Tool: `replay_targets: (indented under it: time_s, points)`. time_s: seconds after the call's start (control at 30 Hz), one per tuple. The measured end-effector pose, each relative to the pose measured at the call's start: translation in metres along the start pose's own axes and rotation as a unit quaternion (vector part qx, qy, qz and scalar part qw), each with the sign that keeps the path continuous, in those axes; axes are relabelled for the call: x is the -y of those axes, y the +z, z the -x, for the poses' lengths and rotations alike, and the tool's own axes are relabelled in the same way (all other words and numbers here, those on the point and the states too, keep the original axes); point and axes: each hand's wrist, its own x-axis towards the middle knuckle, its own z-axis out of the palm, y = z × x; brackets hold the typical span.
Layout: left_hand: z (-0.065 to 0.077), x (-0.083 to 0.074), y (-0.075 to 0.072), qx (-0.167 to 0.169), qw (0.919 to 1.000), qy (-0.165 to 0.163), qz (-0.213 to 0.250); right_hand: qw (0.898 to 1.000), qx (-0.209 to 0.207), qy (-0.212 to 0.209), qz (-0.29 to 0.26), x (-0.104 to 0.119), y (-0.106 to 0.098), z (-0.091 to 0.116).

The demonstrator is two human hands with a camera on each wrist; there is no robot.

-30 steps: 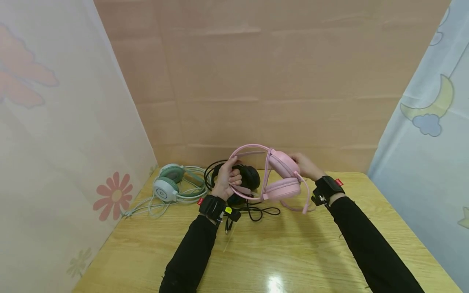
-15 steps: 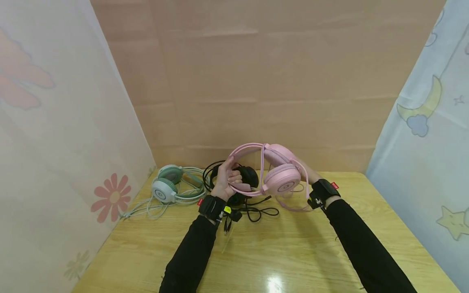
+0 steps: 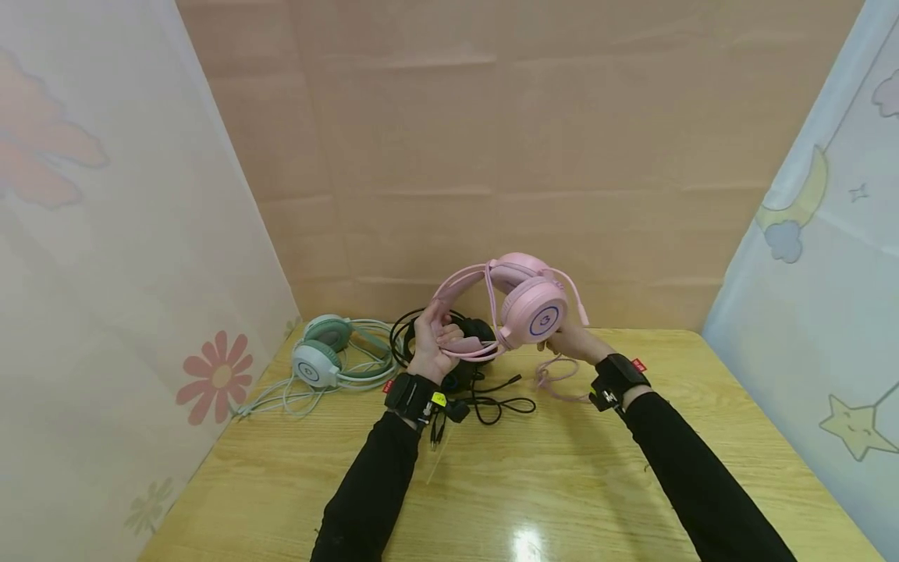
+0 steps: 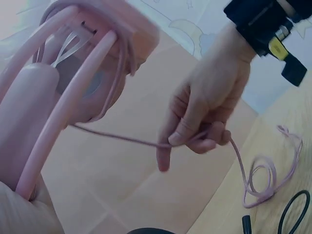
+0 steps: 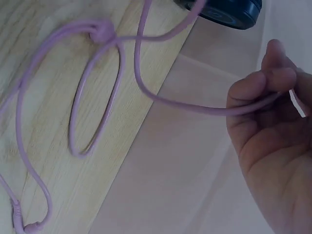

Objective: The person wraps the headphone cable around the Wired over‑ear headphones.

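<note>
My left hand (image 3: 431,347) grips the headband of a pink headset (image 3: 535,312), holding it raised above the table. Its ear cups face right, one showing a round logo, and the microphone boom (image 3: 572,295) sticks out at upper right. Under the ear cups, my right hand (image 3: 577,341) pinches the headset's pink cable (image 4: 117,139) between thumb and fingers. In the right wrist view the cable (image 5: 190,107) runs into the curled fingers, and a coiled length of it trails over the table. Black headphones (image 3: 481,331) sit behind my left hand, partly hidden.
White and green headphones (image 3: 314,364) with bundled cables lie at the left of the wooden table (image 3: 534,484). A black cable (image 3: 516,406) loops in front of the black headphones. A brown backdrop (image 3: 492,156) closes the rear, and printed cloths (image 3: 218,371) hang at both sides.
The pink headset has turned and risen a little, its microphone boom swinging from pointing down to the upper right. My right hand has come from behind the ear cups to below them, on the cable.
</note>
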Motion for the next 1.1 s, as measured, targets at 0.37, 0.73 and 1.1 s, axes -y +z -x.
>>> replay_targets:
  time_s: [0.37, 0.73, 1.1]
  points:
    - [-0.003, 0.008, 0.007, -0.066, 0.9921, 0.091, 0.055, 0.994, 0.038, 0.060, 0.082, 0.099, 0.030, 0.017]
    - [-0.005, 0.019, 0.009, -0.108, 0.9771, 0.165, 0.081, 0.988, 0.046, 0.111, 0.097, 0.112, 0.039, 0.016]
    - [-0.005, 0.022, 0.012, -0.145, 0.9704, 0.190, 0.032, 0.989, 0.074, 0.103, 0.076, 0.117, 0.040, 0.022]
